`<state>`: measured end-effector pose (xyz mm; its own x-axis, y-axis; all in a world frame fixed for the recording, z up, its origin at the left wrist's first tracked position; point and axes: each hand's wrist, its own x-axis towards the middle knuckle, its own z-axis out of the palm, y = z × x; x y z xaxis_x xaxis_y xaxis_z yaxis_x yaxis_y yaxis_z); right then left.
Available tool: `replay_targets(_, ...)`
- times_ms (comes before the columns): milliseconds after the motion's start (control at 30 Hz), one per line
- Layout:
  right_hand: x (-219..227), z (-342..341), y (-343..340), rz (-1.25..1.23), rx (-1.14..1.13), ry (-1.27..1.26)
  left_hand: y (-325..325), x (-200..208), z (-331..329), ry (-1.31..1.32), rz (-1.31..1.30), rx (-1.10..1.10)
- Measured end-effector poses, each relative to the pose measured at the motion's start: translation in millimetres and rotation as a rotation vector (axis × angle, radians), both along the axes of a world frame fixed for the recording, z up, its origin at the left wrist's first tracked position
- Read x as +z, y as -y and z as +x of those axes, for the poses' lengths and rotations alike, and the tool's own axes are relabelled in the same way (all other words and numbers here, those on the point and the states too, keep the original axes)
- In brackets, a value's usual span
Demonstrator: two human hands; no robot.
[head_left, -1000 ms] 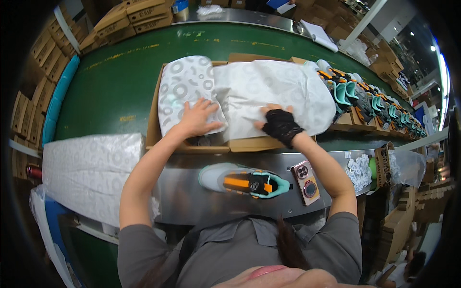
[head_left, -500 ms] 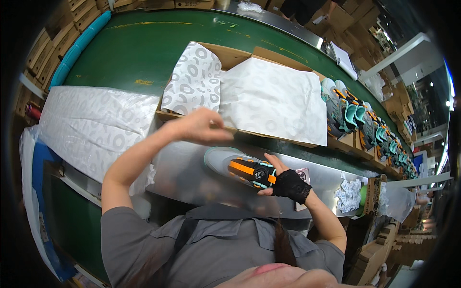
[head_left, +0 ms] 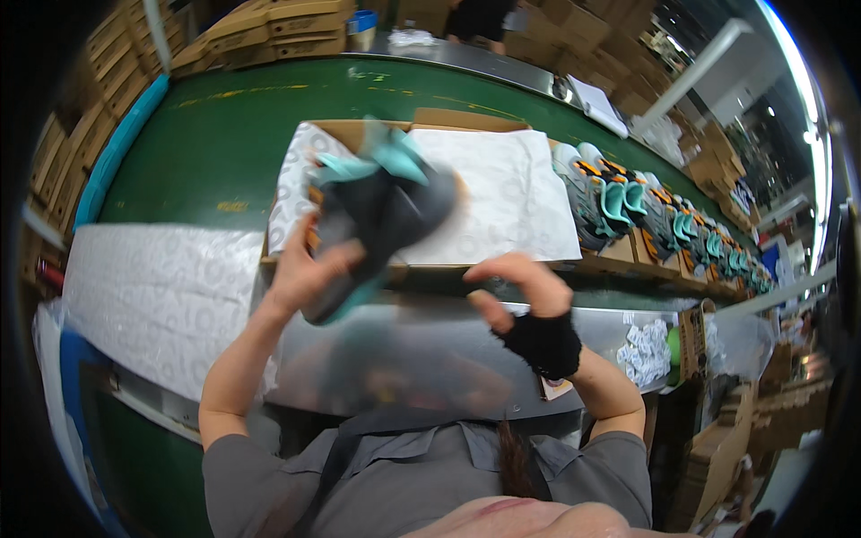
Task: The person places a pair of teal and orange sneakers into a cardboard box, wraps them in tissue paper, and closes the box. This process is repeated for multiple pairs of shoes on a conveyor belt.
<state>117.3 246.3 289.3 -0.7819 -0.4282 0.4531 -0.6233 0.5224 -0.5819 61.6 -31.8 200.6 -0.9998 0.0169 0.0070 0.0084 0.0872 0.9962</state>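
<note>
My left hand point(head_left: 309, 269) grips a grey, teal and orange sneaker point(head_left: 386, 211) and holds it tilted over the left part of an open shoebox point(head_left: 430, 275). Motion smears the shoe. White patterned tissue paper point(head_left: 489, 193) lines the box and drapes over its front side. My right hand point(head_left: 534, 296), in a black fingerless glove, is raised near the box's front edge. Its fingers are apart with nothing between them. Below both hands lies a shiny metal worktop point(head_left: 421, 350).
A stack of patterned tissue sheets point(head_left: 161, 296) lies at the left. Several matching sneakers point(head_left: 619, 202) stand in a row on boxes at the right. White crumpled packets point(head_left: 646, 354) lie at the worktop's right end. A green conveyor belt point(head_left: 233, 152) runs behind the shoebox.
The sneaker has gone from the worktop, where my right hand held it, up over the box in my left hand. My right hand has let go and moved upward.
</note>
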Motion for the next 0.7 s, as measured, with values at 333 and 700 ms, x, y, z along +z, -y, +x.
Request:
replay_targets(333,-129.9,-62.2,-6.9,-1.108,-0.191,1.398,-68.5,-86.1,-138.3,0.693,0.343,-0.167)
replay_targets(700,-165.5,-110.7,3.8,0.361,-0.436,-0.168,20.4,-42.4,-90.8,0.054,0.223,0.388)
